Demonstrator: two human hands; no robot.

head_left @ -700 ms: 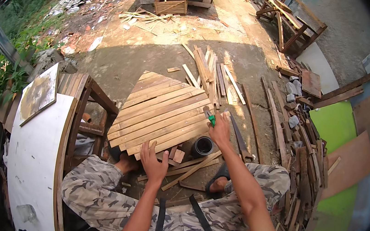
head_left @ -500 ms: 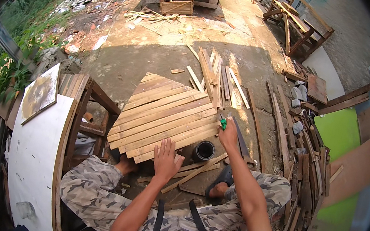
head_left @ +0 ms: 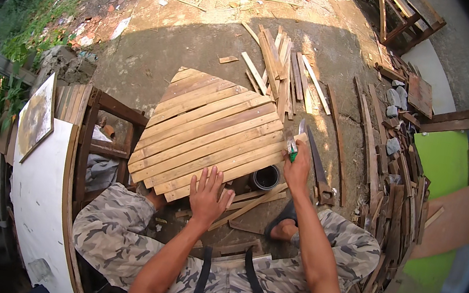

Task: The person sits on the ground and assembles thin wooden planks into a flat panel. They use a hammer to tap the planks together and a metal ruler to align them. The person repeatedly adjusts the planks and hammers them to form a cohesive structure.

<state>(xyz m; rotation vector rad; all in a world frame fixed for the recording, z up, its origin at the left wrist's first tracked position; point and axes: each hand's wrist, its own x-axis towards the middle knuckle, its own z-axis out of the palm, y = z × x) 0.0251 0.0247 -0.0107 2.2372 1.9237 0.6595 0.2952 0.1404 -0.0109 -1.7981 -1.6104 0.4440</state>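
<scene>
A panel of light wooden slats (head_left: 206, 137), cut to an angled outline, lies in front of my knees. My left hand (head_left: 208, 197) rests on its near edge, fingers spread and flat on the slats. At the panel's right edge, my right hand (head_left: 297, 169) is closed round a small metal tool with a green grip (head_left: 293, 152); its exact kind is hard to make out. Just right of that hand a handsaw (head_left: 318, 167) lies on the ground. A dark round container (head_left: 266, 177) stands between my hands, partly under the panel's near edge.
Loose slats (head_left: 277, 64) lie beyond the panel, with more strips (head_left: 247, 209) by my feet. Scrap wood (head_left: 392, 224) is heaped on the right beside green board (head_left: 440, 160). To the left stands a wooden frame (head_left: 87, 140) with a white board (head_left: 43, 199) against it.
The view has tipped downward, so the scene sits higher. My right hand and the green-gripped tool have turned slightly at the panel's right edge. My left hand stays on the slats.
</scene>
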